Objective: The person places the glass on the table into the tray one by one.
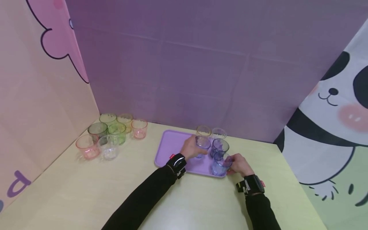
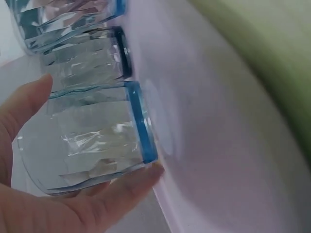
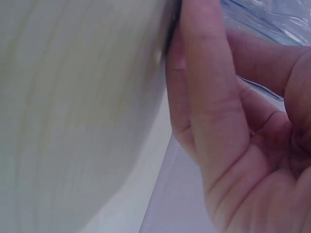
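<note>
Head view takes in the whole layout: a purple tray [image 1: 172, 143] on a pale wood-grain table [image 1: 86, 198], with five see-through glasses grouped on its right part. At the back stand a yellowish glass [image 1: 203, 131] and a clear glass [image 1: 219, 133]; in front of them are a blue glass [image 1: 203, 145] and a dark glass [image 1: 220, 147], with a blue-violet glass [image 1: 220, 167] at the near right corner. The purple of the tray tints what shows through their walls.

The left hand [image 1: 189, 148] holds the blue glass over the tray, thumb and fingers around it. Only the left wrist view shows the faceted wall, the thick blue base, and a fingertip [image 2: 154, 170] reaching that base, with two more glasses alongside.

The right hand [image 1: 240, 164] is against the right side of the blue-violet glass. The right wrist view shows its fingers [image 3: 214, 97] close up, yet the glass is mostly cut off there, so I cannot tell whether they grip it or merely touch it.

Visible to the head camera alone, seven more tumblers [image 1: 117, 134] in pink, green, yellow, dark and clear stand close together on the table, left of the tray.
</note>
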Motion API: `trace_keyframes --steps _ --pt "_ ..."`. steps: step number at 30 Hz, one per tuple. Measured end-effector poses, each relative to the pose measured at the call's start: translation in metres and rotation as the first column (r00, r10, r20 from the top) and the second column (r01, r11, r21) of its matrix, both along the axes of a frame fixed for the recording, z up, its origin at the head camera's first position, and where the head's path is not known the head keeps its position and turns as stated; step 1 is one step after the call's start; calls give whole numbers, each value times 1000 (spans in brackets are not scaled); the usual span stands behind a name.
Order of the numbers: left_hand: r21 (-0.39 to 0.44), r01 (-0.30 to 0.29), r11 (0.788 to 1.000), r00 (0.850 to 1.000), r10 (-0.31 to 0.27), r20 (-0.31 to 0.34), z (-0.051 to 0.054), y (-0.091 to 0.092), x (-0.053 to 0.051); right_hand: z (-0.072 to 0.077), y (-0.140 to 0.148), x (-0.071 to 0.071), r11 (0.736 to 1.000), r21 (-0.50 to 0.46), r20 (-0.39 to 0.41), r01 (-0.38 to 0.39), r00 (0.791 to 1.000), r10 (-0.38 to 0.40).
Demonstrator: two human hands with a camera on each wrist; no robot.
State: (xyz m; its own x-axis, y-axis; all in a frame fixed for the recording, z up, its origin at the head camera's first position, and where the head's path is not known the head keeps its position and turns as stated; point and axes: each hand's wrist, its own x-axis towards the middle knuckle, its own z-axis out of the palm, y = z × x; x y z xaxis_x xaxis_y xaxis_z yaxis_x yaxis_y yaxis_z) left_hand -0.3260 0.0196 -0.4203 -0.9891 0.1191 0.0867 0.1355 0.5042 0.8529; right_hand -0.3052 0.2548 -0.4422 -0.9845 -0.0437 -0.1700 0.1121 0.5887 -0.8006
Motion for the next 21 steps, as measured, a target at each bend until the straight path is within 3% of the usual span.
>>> trace_keyframes --steps 3,21 --pt "-2 1 1000 1000 -1 28 -3 3 0 0 0 0 1000 -12 0 -6 1000 6" --pt "-24 19 1000 1000 -19 24 -5 5 -4 2 -1 1 1000 4 12 7 1000 -7"
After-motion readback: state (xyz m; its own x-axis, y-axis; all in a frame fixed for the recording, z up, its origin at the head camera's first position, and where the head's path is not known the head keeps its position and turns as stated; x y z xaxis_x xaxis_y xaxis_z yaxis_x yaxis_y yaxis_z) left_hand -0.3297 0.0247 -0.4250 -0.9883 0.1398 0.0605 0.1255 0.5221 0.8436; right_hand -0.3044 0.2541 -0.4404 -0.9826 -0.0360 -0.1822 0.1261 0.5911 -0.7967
